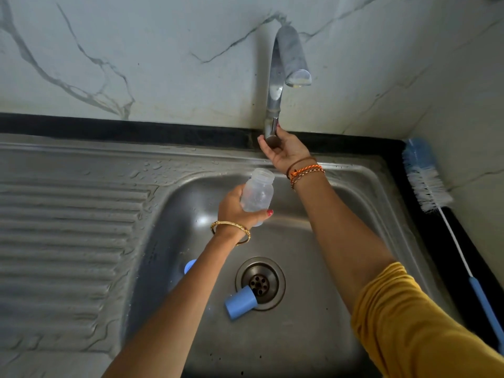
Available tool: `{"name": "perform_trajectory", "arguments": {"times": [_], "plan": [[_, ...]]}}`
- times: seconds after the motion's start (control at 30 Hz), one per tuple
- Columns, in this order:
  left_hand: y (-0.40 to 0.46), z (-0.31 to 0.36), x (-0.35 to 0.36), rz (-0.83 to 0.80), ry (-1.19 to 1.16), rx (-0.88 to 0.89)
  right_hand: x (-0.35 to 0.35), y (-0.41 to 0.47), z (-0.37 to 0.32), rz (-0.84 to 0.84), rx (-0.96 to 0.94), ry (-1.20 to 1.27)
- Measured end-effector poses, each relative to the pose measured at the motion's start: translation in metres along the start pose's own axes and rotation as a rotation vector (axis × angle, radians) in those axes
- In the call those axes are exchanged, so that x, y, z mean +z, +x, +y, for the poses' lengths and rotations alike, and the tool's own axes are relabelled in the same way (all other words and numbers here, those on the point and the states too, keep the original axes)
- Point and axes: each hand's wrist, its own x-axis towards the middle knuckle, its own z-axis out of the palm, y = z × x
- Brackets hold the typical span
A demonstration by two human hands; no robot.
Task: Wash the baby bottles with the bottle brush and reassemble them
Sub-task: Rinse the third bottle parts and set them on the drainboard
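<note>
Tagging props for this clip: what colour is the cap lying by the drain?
Light blue; the cap shows best in the head view.

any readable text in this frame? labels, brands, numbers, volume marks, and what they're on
None readable.
Bottle held in the left hand: faint marks on the clear wall, too blurred to read.
Tap, gripped low down by the right hand: no brand visible.
Blue cap by the sink drain: plain.
Bottle brush on the counter edge: no label visible.
</note>
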Motion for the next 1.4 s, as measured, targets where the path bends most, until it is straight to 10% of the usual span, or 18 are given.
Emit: {"name": "perform_trajectory", "arguments": {"times": [1.4], "plan": [[-0.001,-0.016,0.014,-0.063,-0.086,0.027,0.008,0.007,-0.002,0.056,0.004,-0.117]]}}
